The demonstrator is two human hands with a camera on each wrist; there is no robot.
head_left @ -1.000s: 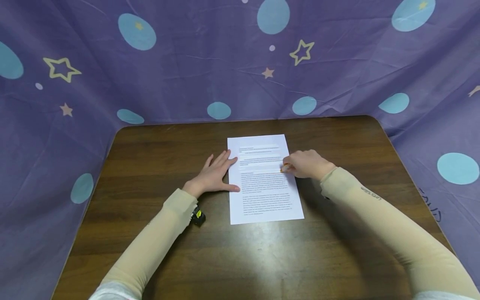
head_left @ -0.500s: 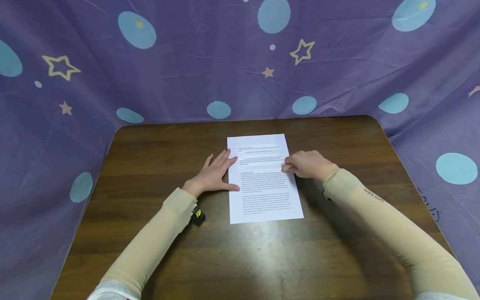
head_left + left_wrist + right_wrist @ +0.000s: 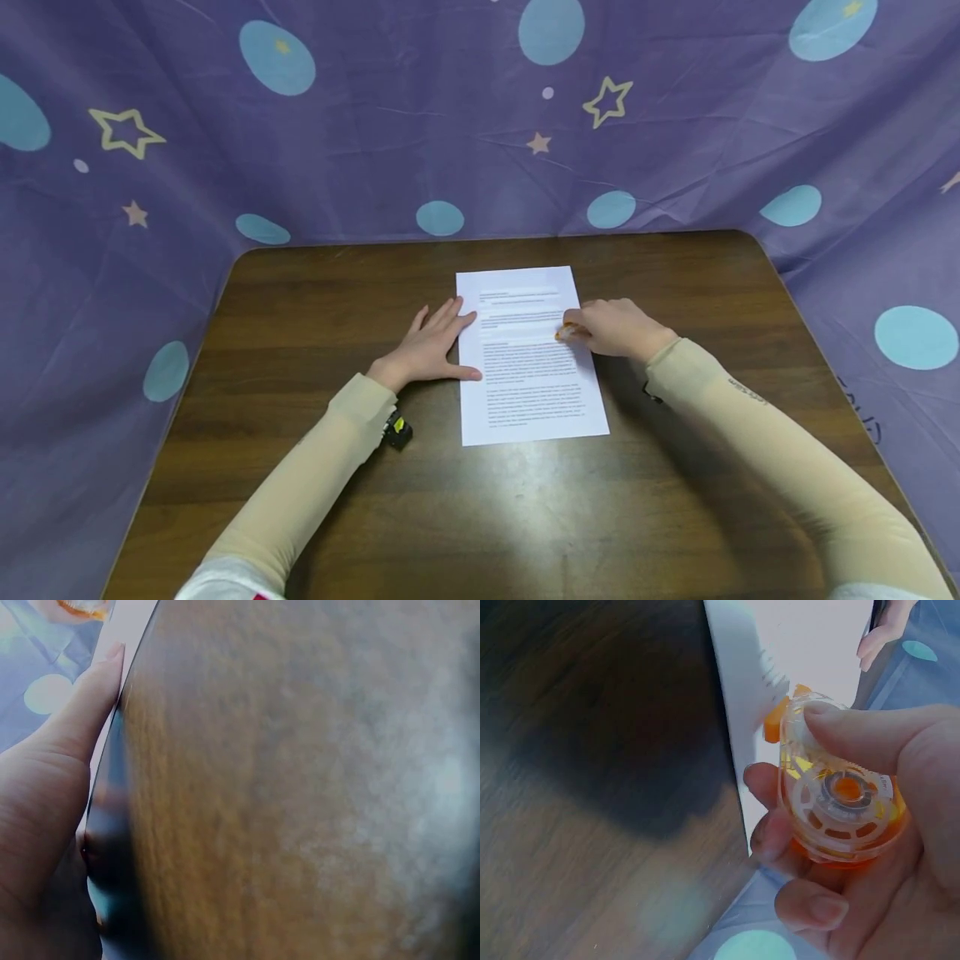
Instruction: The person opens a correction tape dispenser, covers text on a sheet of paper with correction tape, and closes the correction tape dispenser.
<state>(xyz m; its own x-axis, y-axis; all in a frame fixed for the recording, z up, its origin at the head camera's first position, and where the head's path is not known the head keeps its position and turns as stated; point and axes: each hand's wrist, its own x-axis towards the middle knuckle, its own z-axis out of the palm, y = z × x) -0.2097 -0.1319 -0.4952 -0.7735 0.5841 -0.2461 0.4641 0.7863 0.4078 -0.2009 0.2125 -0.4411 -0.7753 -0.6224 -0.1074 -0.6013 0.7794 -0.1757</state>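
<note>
A printed sheet of paper [image 3: 532,367] lies on the brown table, dense text over its lower half. My left hand [image 3: 426,348] rests with spread, straight fingers across the sheet's left edge; its thumb also shows in the left wrist view. On the right side of the page, my right hand [image 3: 621,327] holds a clear and orange correction tape dispenser [image 3: 844,799]. The thumb presses on the clear case from above and the fingers curl beneath it. The dispenser's orange tip [image 3: 775,720] is over the sheet, near the right ends of the text lines.
The wooden table [image 3: 337,283] extends around the sheet on every side. A purple curtain [image 3: 360,150] with blue ovals and stars hangs behind it and along both sides. A small black device [image 3: 397,431] sits at the left wrist, close above the tabletop.
My right hand, with the correction tape dispenser, has shifted slightly left over the sheet. My left hand has stayed in place on the paper.
</note>
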